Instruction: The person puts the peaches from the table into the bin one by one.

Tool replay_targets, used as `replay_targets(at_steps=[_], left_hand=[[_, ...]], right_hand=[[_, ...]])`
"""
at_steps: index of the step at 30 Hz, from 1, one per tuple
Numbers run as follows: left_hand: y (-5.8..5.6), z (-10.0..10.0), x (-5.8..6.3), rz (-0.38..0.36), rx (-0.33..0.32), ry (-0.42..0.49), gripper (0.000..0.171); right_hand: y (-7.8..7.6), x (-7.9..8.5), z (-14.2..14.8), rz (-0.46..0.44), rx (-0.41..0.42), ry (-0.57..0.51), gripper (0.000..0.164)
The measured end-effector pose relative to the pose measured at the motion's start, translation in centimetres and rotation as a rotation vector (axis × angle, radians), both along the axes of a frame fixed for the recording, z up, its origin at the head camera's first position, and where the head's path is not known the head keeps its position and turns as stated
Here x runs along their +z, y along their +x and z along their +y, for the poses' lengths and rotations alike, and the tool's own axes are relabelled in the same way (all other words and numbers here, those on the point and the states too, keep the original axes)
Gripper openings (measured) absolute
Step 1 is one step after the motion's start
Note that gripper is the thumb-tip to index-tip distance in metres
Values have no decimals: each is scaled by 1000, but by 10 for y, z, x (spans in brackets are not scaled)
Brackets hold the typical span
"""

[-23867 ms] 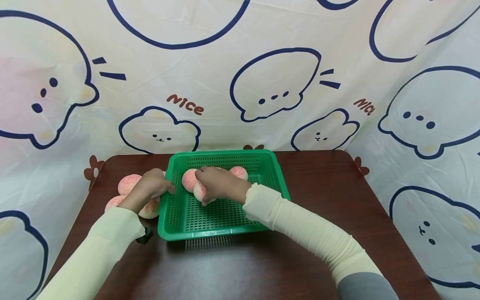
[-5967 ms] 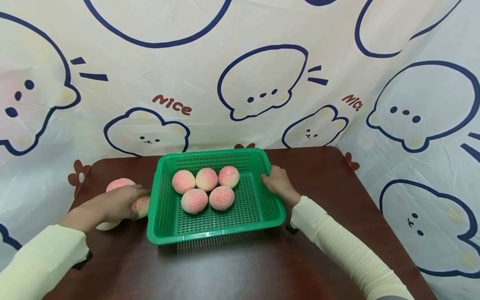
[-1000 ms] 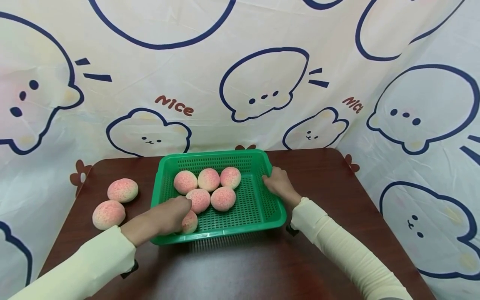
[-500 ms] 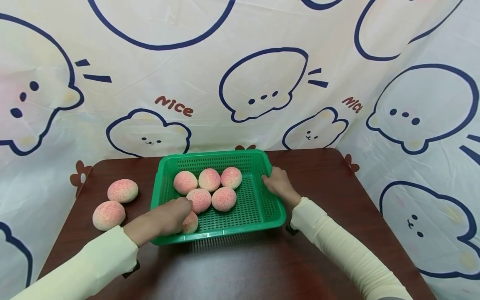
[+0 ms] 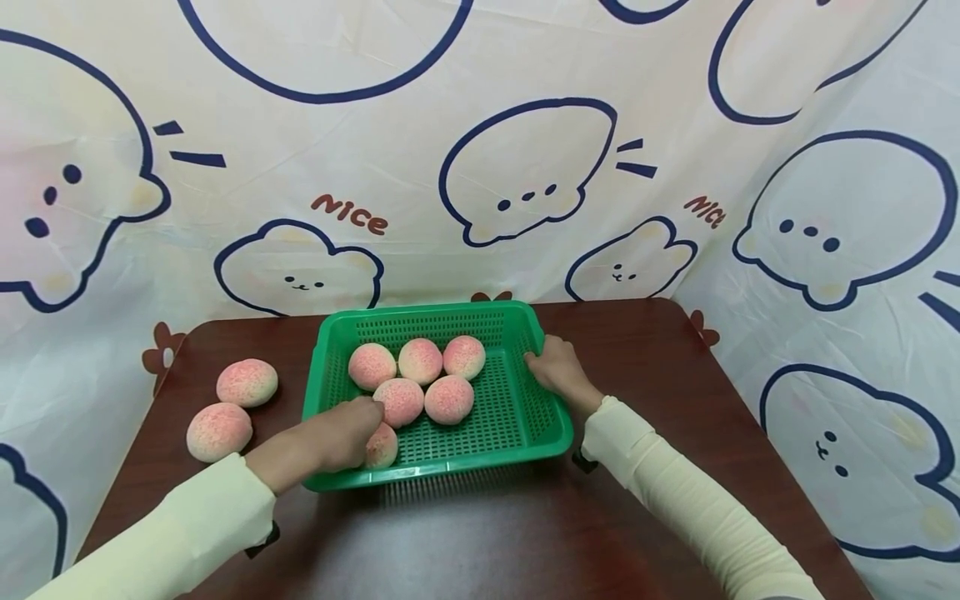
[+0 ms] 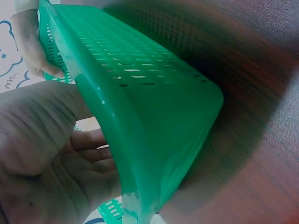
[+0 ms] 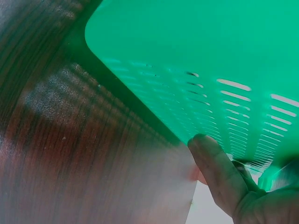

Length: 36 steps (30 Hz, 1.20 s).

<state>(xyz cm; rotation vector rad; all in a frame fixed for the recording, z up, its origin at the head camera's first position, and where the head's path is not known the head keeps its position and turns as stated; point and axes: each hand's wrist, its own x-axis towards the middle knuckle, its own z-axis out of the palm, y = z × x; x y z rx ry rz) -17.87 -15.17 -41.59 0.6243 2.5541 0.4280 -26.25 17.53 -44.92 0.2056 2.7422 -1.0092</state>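
Note:
My left hand [image 5: 341, 433] reaches over the left rim of a green plastic basket [image 5: 480, 461]. Its fingers curl round a pink and cream peach [image 5: 382, 447] in the front left corner, partly hidden by the hand. In the left wrist view the palm [image 6: 42, 140] lies beside the rim, and the peach is not clearly seen. Several more peaches [image 5: 449, 400] rest together in the basket, two rows deep. At the basket's right side, my right hand [image 5: 561, 367] grips the rim; the right wrist view shows its fingers [image 7: 217, 172] against the slotted wall.
Two peaches [image 5: 219, 432] lie on the dark brown wooden table [image 5: 480, 542] left of the basket, touching or nearly so. A white cloth printed with cartoon outlines [image 5: 420, 267] hangs behind the table and along both sides.
Six seconds ago my left hand held a peach left of the basket; it moved right into the basket's front left corner. The right hand kept the rim. Over the last second almost nothing moved.

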Motion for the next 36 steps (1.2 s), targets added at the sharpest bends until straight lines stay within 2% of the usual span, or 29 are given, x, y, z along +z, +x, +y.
replay_targets(at_steps=[3, 7, 9, 11, 14, 15, 18, 20, 22, 28, 32, 36], left_hand=[[-2, -3, 2, -2, -2, 18, 18], [-7, -12, 10, 21, -2, 95, 17], [-12, -18, 17, 80, -4, 131, 16], [-16, -25, 24, 163, 11, 152, 24], [-22, -37, 37, 293, 78, 172, 34], [-24, -41, 41, 331, 115, 170, 32], [-33, -57, 51, 411, 249, 164, 29], [-39, -71, 53, 438, 324, 133, 32], [-46, -86, 51, 421, 388, 106, 36], [-57, -123, 31, 312, 474, 11, 60], [-59, -135, 21, 200, 519, -60, 82], [-62, -143, 18, 95, 522, -102, 97]], right_hand=[[0, 0, 1, -7, -2, -2, 20], [0, 0, 4, 1, 0, -4, 20], [0, -1, 4, 11, 1, -2, 20], [0, -1, 5, 20, 4, 3, 20], [0, -2, 5, 15, 5, 7, 20], [0, -2, 5, 12, 5, 7, 20], [0, -2, 6, 10, 2, 5, 20], [0, -1, 6, 13, 0, 3, 20], [0, -1, 6, 16, 0, 3, 20], [0, 0, 5, 16, 2, 6, 20], [-1, 1, 4, 23, 13, -16, 18], [-1, 2, 1, 28, 20, -12, 16]])
